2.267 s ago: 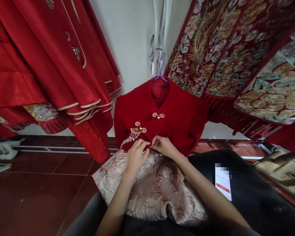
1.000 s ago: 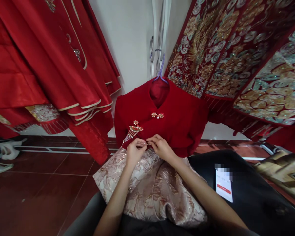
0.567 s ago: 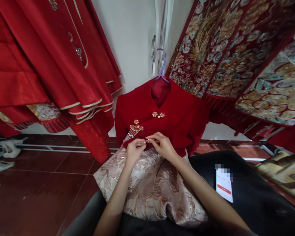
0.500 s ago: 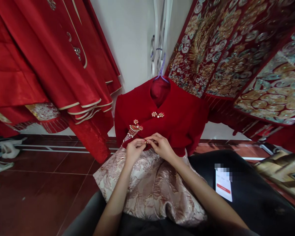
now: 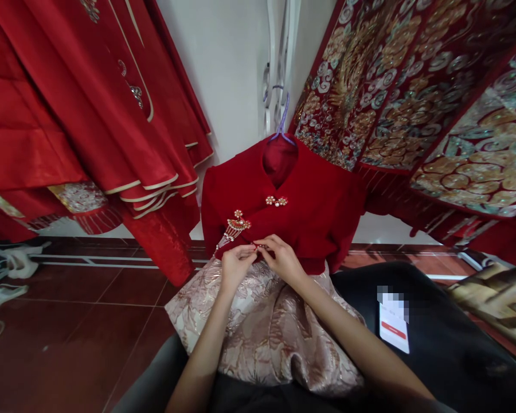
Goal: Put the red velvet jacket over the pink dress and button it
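Note:
A red jacket (image 5: pixel 318 195) hangs from a purple hanger (image 5: pixel 282 117) in front of me, above a pale pink brocade skirt (image 5: pixel 258 338) across my lap. At the jacket's lower front, my left hand (image 5: pixel 237 265) pinches one side of a small beaded clasp (image 5: pixel 258 246), mostly covered by fingertips. My right hand (image 5: pixel 281 255) closes on the clasp from the other side, fingertips almost meeting the left ones. Above them a pearl-and-gold flower clasp (image 5: pixel 277 201) joins the neckline. A tasselled fan-shaped brooch (image 5: pixel 236 225) is on the jacket to the left.
Red satin garments (image 5: pixel 90 115) hang at the left and embroidered red garments (image 5: pixel 413 109) at the right. A lit phone (image 5: pixel 393 330) lies on a black padded seat (image 5: pixel 434 355). White shoes (image 5: pixel 23 264) are near a low metal rail (image 5: pixel 112 263) at the left.
Both hands stay at the same spot on the jacket, with slight finger shifts around the clasp. The gold bit between the fingertips shows less now. The view has moved a little.

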The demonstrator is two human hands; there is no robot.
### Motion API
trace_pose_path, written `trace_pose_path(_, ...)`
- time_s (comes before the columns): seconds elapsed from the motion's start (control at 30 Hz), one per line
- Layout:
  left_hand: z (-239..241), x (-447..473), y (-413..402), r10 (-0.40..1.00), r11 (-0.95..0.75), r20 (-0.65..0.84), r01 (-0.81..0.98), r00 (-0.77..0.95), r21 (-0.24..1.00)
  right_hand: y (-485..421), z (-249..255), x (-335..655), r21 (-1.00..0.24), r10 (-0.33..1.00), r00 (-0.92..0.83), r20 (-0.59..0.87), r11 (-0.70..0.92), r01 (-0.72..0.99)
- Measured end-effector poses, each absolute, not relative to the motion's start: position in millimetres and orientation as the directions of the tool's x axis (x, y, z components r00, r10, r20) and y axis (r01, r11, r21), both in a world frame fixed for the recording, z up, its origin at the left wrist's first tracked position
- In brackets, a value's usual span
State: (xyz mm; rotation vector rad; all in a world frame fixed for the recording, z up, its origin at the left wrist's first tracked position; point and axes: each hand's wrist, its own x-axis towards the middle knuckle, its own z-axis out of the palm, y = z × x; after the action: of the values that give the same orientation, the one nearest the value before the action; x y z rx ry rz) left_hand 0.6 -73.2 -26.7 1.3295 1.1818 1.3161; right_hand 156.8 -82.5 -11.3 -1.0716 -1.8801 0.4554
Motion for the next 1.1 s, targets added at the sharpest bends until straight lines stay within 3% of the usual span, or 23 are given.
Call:
trace_pose_path(0.27,-26,-3,-75,0.966,-0.257,0.257,0.214,0.029,0.942,-83,-4,160,-0.711,0.863,-0.177,0.473,0.492,0.502)
trace_pose_path(0.43,-17,-4,-78,0.945,-0.259,0.311,0.351,-0.101,0.9,-87,26,173,-0.707,0.862,-0.056,0.503,0.448,0.547)
trace_pose_path(0.7,-20,-7,-78,0.932,-0.346,0.348,0.528,0.099,0.776,-84,9,165,-0.726,0.928,-0.154,0.339,0.362,0.584)
trace_pose_path(0.83,-23,-11,-74,0.934,-0.355,0.329,0.491,0.142,0.795,-78,-7,159,-0.76,0.941,-0.172,0.291,0.337,0.556)
trace_pose_path(1.1,-27,-5,-79,0.945,-0.321,0.322,0.333,0.052,0.887,-77,-4,162,-0.837,0.958,-0.157,0.241,0.287,0.466)
